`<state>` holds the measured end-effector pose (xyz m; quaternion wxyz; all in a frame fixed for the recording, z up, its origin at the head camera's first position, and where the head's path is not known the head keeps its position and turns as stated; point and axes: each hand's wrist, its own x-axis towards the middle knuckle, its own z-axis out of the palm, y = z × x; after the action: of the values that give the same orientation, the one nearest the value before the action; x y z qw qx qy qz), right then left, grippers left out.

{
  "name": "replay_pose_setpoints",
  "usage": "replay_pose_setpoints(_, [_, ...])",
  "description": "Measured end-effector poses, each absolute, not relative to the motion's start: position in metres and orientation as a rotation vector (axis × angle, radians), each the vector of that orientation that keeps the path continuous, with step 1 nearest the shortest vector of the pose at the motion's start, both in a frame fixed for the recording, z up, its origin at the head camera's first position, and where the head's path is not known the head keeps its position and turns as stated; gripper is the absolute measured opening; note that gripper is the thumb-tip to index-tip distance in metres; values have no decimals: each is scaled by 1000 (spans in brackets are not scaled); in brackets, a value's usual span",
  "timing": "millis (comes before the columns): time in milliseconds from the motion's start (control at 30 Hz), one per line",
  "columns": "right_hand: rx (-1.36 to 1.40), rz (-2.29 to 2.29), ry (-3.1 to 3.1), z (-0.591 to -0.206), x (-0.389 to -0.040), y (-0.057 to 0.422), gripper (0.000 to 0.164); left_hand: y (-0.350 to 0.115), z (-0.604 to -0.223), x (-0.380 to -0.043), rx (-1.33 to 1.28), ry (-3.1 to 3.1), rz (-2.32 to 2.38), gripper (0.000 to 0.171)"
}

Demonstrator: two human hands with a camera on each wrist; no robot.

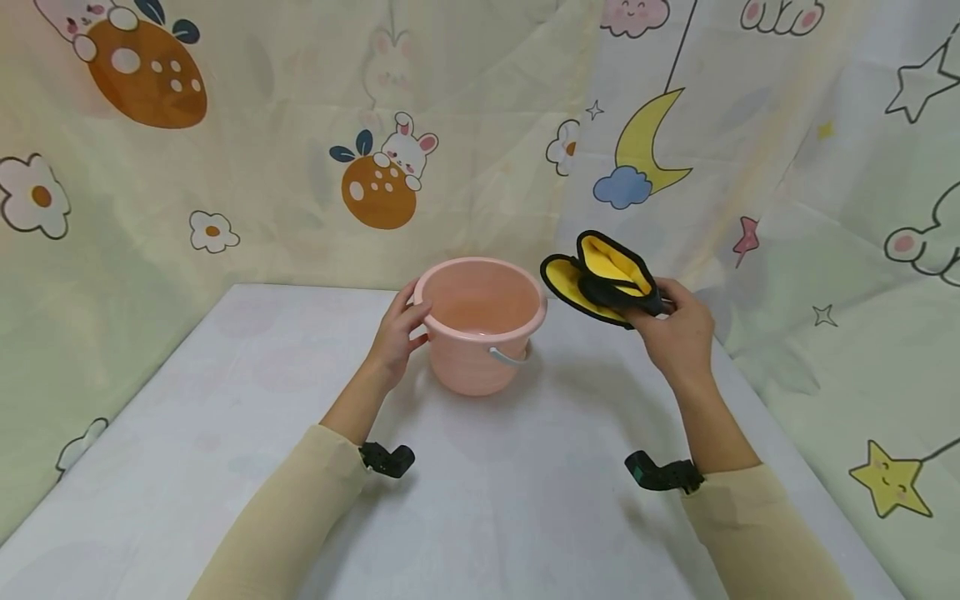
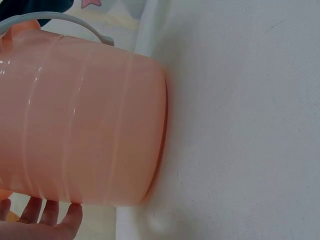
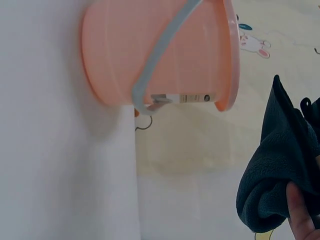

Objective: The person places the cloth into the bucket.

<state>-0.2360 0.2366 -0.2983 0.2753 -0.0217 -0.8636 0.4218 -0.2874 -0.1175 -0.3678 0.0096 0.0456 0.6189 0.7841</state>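
A pink plastic bucket (image 1: 474,367) stands upright at the back middle of the table, its grey handle (image 1: 508,358) hanging down at the front right. My left hand (image 1: 392,340) grips the bucket's left side just below the rim; the left wrist view shows fingertips (image 2: 73,215) against its wall. Up to the right of the rim, my right hand (image 1: 681,332) holds a folded cleaning cloth (image 1: 615,265), yellow on one face with black edging. Its other face, dark and fleecy (image 3: 272,170), shows in the right wrist view, as does a small loop (image 3: 306,106).
The white table (image 1: 487,500) ends at a back edge close behind the bucket. Patterned curtains (image 1: 285,125) hang behind and to the right of it. Each wrist carries a small black camera mount (image 1: 387,460).
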Motion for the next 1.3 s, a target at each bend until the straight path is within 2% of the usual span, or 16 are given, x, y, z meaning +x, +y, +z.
replay_pose_setpoints(433, [32, 1216, -2288, -281, -240, 219, 47, -119, -368, -288, 141, 1949, 2436, 62])
replay_pose_setpoints(1300, [246, 1362, -2273, -266, -264, 173, 37, -116, -366, -287, 96, 1948, 2428, 62])
